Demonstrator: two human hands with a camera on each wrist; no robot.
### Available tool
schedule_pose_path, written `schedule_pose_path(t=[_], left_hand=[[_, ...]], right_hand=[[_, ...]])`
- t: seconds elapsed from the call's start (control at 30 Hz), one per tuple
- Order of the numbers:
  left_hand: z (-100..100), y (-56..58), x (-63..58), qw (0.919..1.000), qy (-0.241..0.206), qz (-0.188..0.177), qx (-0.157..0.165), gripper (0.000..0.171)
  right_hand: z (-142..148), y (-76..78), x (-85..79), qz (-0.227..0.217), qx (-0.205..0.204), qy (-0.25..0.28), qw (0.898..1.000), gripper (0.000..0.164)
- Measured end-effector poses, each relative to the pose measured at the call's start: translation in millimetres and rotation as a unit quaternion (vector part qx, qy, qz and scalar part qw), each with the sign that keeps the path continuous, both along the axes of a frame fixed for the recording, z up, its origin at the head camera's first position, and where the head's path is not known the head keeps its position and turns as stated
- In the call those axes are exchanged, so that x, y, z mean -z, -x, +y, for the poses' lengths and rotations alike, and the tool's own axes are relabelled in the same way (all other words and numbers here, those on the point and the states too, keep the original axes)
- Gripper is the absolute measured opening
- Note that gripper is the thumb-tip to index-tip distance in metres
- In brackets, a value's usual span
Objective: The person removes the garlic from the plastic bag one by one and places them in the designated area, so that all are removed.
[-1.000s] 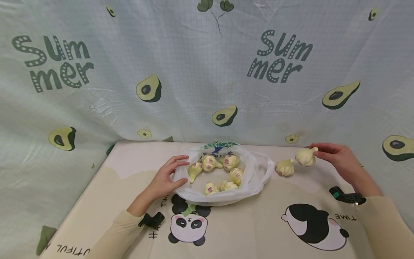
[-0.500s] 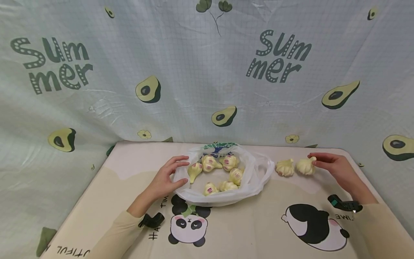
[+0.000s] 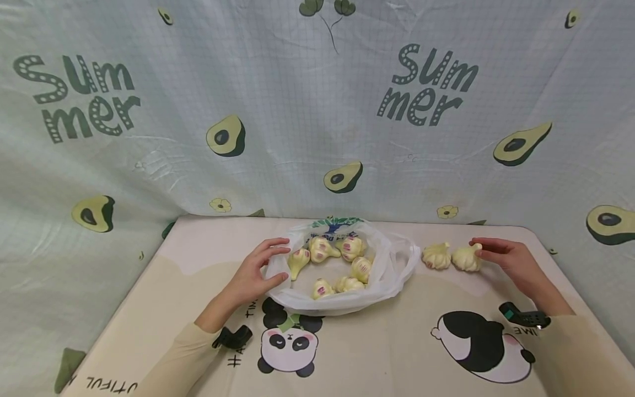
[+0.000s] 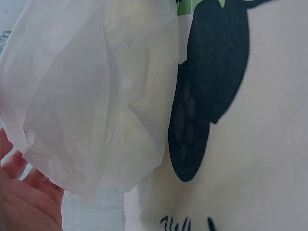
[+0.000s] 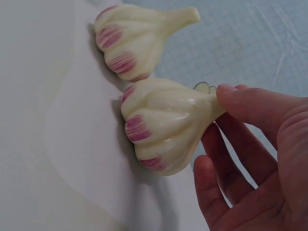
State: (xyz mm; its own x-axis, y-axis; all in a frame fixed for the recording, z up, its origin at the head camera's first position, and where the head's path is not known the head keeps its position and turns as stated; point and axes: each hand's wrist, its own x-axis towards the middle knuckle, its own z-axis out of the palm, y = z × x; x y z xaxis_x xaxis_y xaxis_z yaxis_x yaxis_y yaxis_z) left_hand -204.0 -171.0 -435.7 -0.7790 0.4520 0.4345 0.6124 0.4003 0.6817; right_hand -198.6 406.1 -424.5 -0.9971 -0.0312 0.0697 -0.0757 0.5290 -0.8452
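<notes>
In the head view my right hand (image 3: 518, 269) pinches the stem of a garlic bulb (image 3: 466, 259) at the table's far right. The right wrist view shows thumb and fingertips on the stem of this pale, purple-streaked garlic bulb (image 5: 161, 130), low over the surface. Close beside it lies a second garlic bulb (image 5: 130, 41). A white plastic bag (image 3: 327, 305) sits mid-table with its mouth spread wide, and several garlic bulbs (image 3: 323, 249) lie inside. My left hand (image 3: 254, 274) rests against the bag's left side, fingers and thumb spread apart.
A pale tablecloth (image 3: 377, 353) printed with pandas covers the table. Behind the table hangs a light cloth (image 3: 292, 110) with avocado prints. The bag's loose handle (image 3: 409, 256) reaches right, close to the second bulb.
My right hand has come down with its garlic bulb, which now sits level with and beside the other bulb. The left hand and the bag have stayed in place.
</notes>
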Motion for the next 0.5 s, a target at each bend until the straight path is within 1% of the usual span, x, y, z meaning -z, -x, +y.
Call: schedule_pose_path(t=[0.2,0.4,0.5], left_hand=[[0.8,-1.1,-0.8,1.0,-0.001,-0.004,0.0,0.046],[1.3,-2.6,-2.2,1.0,0.001,0.005,-0.003,0.046],[1.4,-2.7,-2.7,1.0,0.001,0.002,-0.004,0.046]], right_hand=[[-1.1,-0.9,1.5,0.003,0.002,-0.001,1.0,0.05],[-0.3,-2.5,1.8,0.014,0.0,0.001,1.0,0.05],[-0.4,-2.6,1.6,0.018,0.0,0.002,1.0,0.051]])
